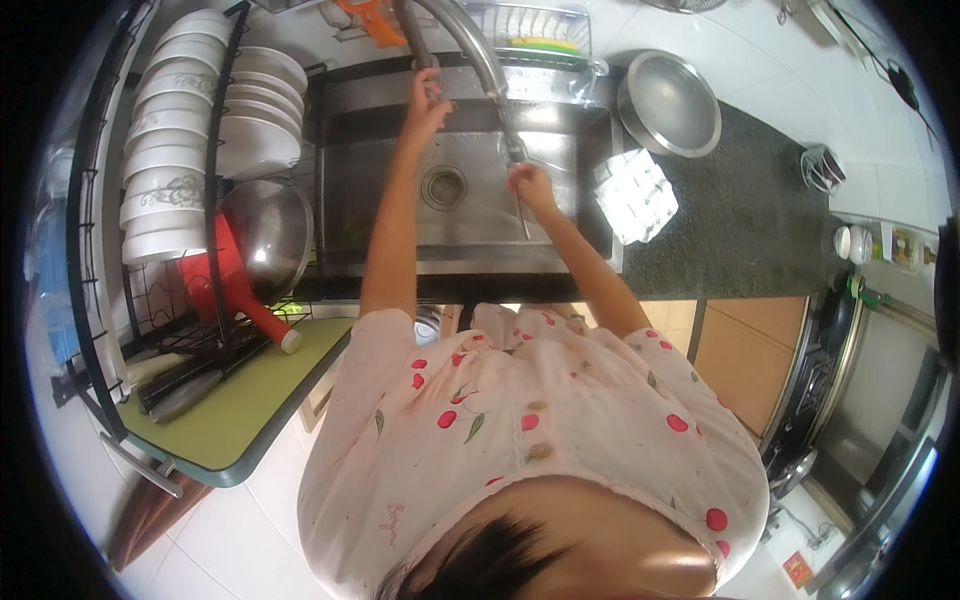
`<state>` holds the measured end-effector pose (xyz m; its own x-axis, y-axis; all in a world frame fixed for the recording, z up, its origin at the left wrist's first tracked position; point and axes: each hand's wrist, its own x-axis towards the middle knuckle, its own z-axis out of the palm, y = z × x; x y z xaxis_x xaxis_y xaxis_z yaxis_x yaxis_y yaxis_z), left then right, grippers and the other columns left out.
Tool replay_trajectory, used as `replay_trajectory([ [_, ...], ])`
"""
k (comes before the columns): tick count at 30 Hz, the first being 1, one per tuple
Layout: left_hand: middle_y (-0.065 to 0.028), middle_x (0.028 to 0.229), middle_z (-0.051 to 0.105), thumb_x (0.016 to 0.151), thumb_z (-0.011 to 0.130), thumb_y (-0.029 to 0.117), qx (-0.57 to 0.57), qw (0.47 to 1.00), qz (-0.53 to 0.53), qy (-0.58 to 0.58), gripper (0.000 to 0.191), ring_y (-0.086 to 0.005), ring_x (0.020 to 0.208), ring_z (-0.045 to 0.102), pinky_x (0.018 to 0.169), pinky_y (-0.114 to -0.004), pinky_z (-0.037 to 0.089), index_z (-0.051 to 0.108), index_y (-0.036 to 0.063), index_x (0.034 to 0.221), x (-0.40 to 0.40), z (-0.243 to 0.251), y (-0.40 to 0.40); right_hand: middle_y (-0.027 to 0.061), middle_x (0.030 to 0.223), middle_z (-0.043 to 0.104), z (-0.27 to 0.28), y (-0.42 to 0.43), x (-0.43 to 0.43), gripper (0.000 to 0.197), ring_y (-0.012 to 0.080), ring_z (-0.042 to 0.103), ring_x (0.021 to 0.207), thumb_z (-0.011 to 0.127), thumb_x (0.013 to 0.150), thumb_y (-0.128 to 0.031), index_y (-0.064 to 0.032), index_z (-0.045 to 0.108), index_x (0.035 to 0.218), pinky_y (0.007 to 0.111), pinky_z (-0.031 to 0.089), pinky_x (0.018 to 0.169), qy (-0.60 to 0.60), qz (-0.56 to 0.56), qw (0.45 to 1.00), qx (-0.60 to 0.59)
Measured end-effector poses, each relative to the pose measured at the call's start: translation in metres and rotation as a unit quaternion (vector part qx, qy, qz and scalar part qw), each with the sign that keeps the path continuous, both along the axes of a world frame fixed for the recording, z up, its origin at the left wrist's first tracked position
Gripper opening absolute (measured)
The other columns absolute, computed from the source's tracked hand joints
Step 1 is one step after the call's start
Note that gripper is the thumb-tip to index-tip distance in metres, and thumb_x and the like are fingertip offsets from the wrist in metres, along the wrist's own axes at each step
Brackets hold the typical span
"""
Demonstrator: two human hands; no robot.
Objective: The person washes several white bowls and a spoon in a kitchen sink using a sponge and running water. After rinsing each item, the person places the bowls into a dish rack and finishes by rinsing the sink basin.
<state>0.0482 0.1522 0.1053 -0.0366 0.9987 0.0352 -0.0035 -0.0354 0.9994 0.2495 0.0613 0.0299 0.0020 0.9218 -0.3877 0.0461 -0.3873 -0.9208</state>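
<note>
My left hand [430, 105] is at the base of the metal kitchen faucet [469, 37], at the sink's back edge; whether its fingers close on the faucet is hard to tell. Below the faucet's spout end, my right hand [531, 184] holds a thin metal utensil [523, 217], perhaps a chopstick or a handle, over the stainless steel sink [480, 255]. The round drain [445, 187] lies between my forearms. A folded white checked cloth [636, 196] rests on the sink's right rim and the counter.
A metal basin [670, 103] sits behind the cloth on the dark counter [742, 202]. Left of the sink, a black dish rack [214, 150] holds white bowls [169, 180], plates [262, 112] and a steel bowl [274, 232]. Behind the sink stands a clear basket [532, 26] with a sponge [544, 46].
</note>
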Motion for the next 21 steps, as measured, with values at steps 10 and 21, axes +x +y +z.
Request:
replay_trajectory([
  [10, -0.0152, 0.107, 0.045, 0.066, 0.056, 0.005, -0.041, 0.962, 0.254, 0.087, 0.047, -0.0251, 0.088, 0.048, 0.073, -0.035, 0.04, 0.041, 0.0067, 0.11, 0.086, -0.072, -0.071, 0.0082, 0.06, 0.058, 0.025, -0.009, 0.005, 0.025, 0.0154, 0.055, 0.056, 0.058, 0.074, -0.026, -0.0013, 0.06, 0.074, 0.028, 0.041, 0.05, -0.116, 0.023, 0.992, -0.049],
  [21, -0.0114, 0.061, 0.056, 0.072, 0.05, 0.022, -0.289, 0.952, 0.103, -0.004, 0.024, -0.0206, 0.056, 0.057, 0.049, -0.032, 0.044, 0.056, -0.0018, 0.073, 0.144, -0.168, -0.101, 0.0198, 0.078, 0.058, -0.02, -0.036, 0.031, 0.022, 0.0316, 0.057, 0.076, 0.05, 0.074, -0.017, -0.0004, 0.058, 0.084, 0.036, 0.043, 0.066, -0.273, 0.136, 0.949, -0.079],
])
